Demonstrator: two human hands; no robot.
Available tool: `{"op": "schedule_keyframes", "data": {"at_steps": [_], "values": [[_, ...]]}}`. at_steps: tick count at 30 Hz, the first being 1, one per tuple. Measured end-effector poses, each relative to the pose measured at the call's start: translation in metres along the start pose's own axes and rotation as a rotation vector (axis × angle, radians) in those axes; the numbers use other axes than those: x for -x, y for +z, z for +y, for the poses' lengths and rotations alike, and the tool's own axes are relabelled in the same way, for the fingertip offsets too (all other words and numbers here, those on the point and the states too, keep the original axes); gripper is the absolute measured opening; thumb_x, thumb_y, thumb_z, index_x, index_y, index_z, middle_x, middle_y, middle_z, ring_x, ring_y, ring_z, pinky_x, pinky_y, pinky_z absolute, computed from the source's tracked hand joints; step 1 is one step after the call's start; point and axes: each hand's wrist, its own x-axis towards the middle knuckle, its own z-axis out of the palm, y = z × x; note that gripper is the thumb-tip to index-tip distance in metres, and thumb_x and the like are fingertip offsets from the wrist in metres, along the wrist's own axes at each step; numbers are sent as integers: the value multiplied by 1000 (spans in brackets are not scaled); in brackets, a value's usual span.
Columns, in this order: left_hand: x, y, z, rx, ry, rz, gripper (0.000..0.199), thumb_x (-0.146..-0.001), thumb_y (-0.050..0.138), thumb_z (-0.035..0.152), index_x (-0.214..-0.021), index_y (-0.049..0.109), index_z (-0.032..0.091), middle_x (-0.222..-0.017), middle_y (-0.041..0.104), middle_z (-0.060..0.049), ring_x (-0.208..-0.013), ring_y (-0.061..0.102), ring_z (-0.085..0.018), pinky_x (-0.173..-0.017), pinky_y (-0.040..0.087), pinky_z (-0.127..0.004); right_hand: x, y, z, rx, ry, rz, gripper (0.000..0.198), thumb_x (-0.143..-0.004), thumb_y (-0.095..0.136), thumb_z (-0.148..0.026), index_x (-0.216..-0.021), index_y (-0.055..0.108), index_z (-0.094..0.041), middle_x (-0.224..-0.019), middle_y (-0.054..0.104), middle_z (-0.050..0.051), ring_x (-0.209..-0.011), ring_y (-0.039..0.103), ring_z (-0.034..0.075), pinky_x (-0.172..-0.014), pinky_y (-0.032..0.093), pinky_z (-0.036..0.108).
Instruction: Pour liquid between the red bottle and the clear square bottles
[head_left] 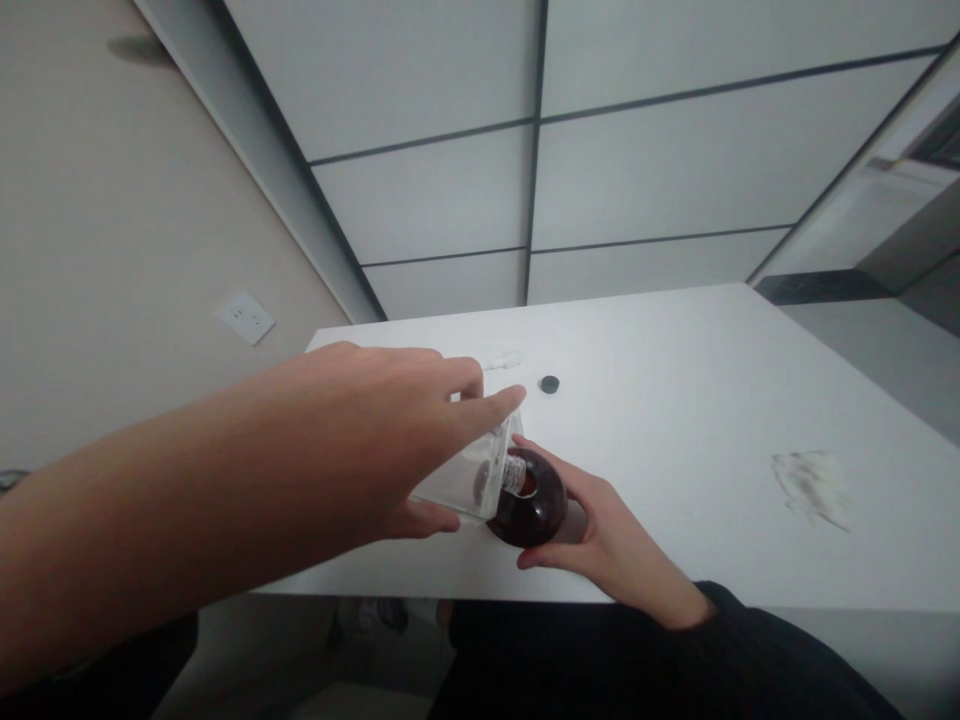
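Brown bottle [546, 512], dark and round-shouldered, sits near the front edge of the white table [697, 400], mouth facing up, and the right hand [604, 530] has it! Fingers on the far side, thumb on the near side, a curved half-open grip, with a gap showing between palm and bottle. Over to the left hand [412, 410]: it's partly open around a clear square bottle [466, 482], tipped over sideways, and the back of that hand covers much of it. Its threaded neck [514, 474] is right at the brown bottle's mouth; whether the tip is inside or just over the rim, I can't tell, nor whether any liquid is running. The brown bottle's base is out of sight, and its dark body hides its contents. Beyond the hands lies a small dark disc [550, 384], perhaps a cap, and next to it a faint clear shape [504, 360], too indistinct to name. Off to the right, a brownish patch [814, 487] could be a smear or thin film. Under the table edge, it's all blur and shadow.
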Motion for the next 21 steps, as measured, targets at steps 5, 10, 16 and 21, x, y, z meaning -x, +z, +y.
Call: {"op": "schedule_keyframes", "data": {"at_steps": [5, 10, 16, 21], "values": [[5, 0, -3, 30, 11, 3, 69, -92, 72, 45, -156, 46, 40, -127, 74, -5, -100, 74, -25, -78, 58, -34, 0, -1, 0, 0, -3, -4, 101, -69, 97, -42, -158, 51, -28, -156, 60, 13, -148, 53, 37, -126, 35, 61], [4, 1, -2, 19, -3, 2, 70, -91, 73, 46, -156, 46, 39, -126, 74, -5, -99, 74, -25, -75, 57, -33, 0, 0, 2, 1, 0, -1, 103, -67, 98, -43, -158, 51, -28, -157, 58, 12, -150, 50, 37, -127, 35, 59], [0, 0, -1, 25, 2, -8, 68, -91, 73, 44, -154, 49, 37, -123, 75, -6, -98, 75, -25, -75, 58, -32, 0, 0, 3, 10, -11, 1, 102, -69, 97, -45, -158, 51, -27, -157, 59, 13, -149, 51, 36, -126, 36, 59], [-10, -10, 7, 44, 2, -1, 40, -95, 67, 37, -135, 66, 32, -106, 78, -4, -80, 73, -21, -77, 59, -30, 0, 0, 1, 9, -11, 5, 102, -68, 97, -45, -158, 52, -27, -156, 59, 13, -149, 51, 37, -126, 36, 59]]}}
